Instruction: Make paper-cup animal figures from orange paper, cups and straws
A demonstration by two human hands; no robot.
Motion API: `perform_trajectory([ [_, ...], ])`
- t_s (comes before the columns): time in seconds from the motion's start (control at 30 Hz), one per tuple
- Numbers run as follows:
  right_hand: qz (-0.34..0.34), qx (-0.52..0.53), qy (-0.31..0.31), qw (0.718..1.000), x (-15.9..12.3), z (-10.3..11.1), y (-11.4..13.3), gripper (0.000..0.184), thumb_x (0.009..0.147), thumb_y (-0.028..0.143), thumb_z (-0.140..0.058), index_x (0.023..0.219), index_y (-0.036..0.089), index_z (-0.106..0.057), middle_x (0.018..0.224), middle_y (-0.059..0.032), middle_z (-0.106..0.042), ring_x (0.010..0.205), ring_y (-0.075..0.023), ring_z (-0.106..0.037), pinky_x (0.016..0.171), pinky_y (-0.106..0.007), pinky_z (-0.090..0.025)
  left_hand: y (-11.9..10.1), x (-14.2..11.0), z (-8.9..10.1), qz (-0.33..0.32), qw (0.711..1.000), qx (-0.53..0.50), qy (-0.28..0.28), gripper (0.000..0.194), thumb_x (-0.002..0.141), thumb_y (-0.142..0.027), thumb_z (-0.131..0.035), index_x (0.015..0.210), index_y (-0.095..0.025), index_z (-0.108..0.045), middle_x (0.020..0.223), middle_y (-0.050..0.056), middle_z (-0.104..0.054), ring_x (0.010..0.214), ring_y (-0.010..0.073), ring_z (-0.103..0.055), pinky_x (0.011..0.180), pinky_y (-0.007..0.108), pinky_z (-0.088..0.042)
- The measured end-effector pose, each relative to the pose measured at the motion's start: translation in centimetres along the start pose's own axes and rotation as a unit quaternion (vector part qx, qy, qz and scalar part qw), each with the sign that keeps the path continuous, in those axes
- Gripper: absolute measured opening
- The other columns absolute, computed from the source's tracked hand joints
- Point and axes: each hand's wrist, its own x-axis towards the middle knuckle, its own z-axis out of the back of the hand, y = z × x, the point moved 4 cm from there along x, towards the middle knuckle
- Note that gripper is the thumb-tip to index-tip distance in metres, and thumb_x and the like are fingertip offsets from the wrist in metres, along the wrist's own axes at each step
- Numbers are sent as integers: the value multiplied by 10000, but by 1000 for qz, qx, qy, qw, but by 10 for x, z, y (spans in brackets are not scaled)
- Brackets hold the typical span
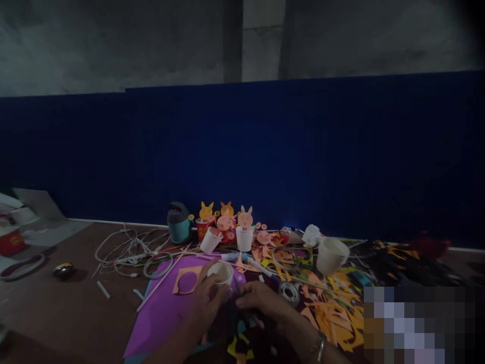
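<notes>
My left hand (206,293) is closed around a small white paper cup (221,273), its open mouth tilted up. Just to the right, my right hand (261,302) grips dark scissors (237,288), whose blades point up close to the cup's side. Whether the blades touch the cup is too dim to tell. Under my left arm lies a purple sheet (161,308). On it rests an orange paper piece (187,280) with a round hole cut out.
Behind my hands stand cups with paper animal faces (245,220) and a teal-grey bottle (179,223). White cables (131,250) tangle at left. At right are a tape roll (289,292), a larger white cup (332,255) and orange paper scraps (331,318). A blue partition (242,146) backs the table.
</notes>
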Motion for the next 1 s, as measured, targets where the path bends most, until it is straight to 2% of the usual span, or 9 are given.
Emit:
perform_trajectory([
  [0.1, 48, -29, -44, 997, -1, 2, 4, 268, 534, 256, -719, 725, 136, -573, 524, 49, -562, 459, -79, -482, 468, -189, -334, 5, 1, -2, 17, 999, -51, -2, 178, 783, -322, -542, 888, -201, -620, 1146, 90, -571, 1110, 240, -502, 955, 383, -395],
  [0.2, 75, -138, -69, 985, -8, 0, 11, 214, 606, 225, -648, 789, 137, -582, 596, 28, -573, 539, -105, -506, 512, -203, -353, 13, 2, -4, 67, 990, -121, -10, 390, 744, -333, -596, 1111, -213, -540, 1156, 84, -572, 1056, 237, -544, 918, 391, -430],
  [0.33, 139, -424, -156, 881, -27, -4, 32, 175, 704, 213, -563, 871, 180, -602, 738, -13, -624, 690, -152, -541, 604, -231, -351, 19, 4, -3, 89, 978, -188, -33, 639, 603, -352, -727, 1180, -218, -487, 1233, 92, -530, 1131, 275, -501, 919, 385, -436],
  [0.4, 147, -493, -174, 840, -35, -5, 39, 211, 736, 243, -548, 937, 201, -599, 787, -23, -635, 735, -166, -548, 639, -241, -350, 20, 5, -5, 108, 967, -229, -15, 746, 593, -341, -736, 1254, -215, -414, 1170, 99, -570, 1066, 275, -547, 892, 396, -452],
  [0.47, 119, -462, -136, 868, -38, -1, 41, 194, 726, 250, -559, 908, 193, -596, 736, -4, -612, 673, -144, -539, 584, -217, -345, 19, 5, -6, 139, 956, -258, 5, 810, 619, -318, -720, 1319, -218, -326, 1054, 81, -620, 941, 259, -605, 835, 403, -480],
  [0.57, 16, -327, -26, 945, -36, 9, 35, 182, 684, 264, -601, 840, 176, -569, 558, 62, -502, 446, -82, -433, 436, -182, -295, 15, 6, -1, 166, 951, -257, -47, 812, 599, -267, -725, 1317, -222, -348, 991, 60, -627, 903, 260, -611, 810, 395, -486],
  [0.7, -15, -321, -29, 946, -31, 23, 31, 237, 681, 348, -631, 822, 166, -581, 517, 76, -479, 377, -64, -374, 401, -184, -279, 13, 8, 5, 183, 937, -279, -106, 790, 597, -305, -722, 1301, -196, -379, 1027, 76, -616, 901, 264, -613, 748, 366, -504],
  [0.87, 83, -520, -176, 832, -31, 25, 41, 203, 784, 330, -530, 843, 177, -649, 809, -32, -664, 739, -154, -582, 622, -211, -382, 27, 6, -4, 189, 937, -291, -39, 705, 642, -345, -714, 1267, -223, -411, 937, 45, -643, 779, 201, -623, 649, 311, -515],
  [1.0, -2, -603, -282, 746, -36, 52, 51, 249, 827, 238, -443, 936, 237, -667, 947, -50, -684, 910, -189, -609, 749, -248, -398, 38, 5, -10, 198, 939, -280, -24, 637, 608, -358, -737, 1179, -210, -496, 878, 32, -643, 735, 197, -617, 610, 293, -514],
])
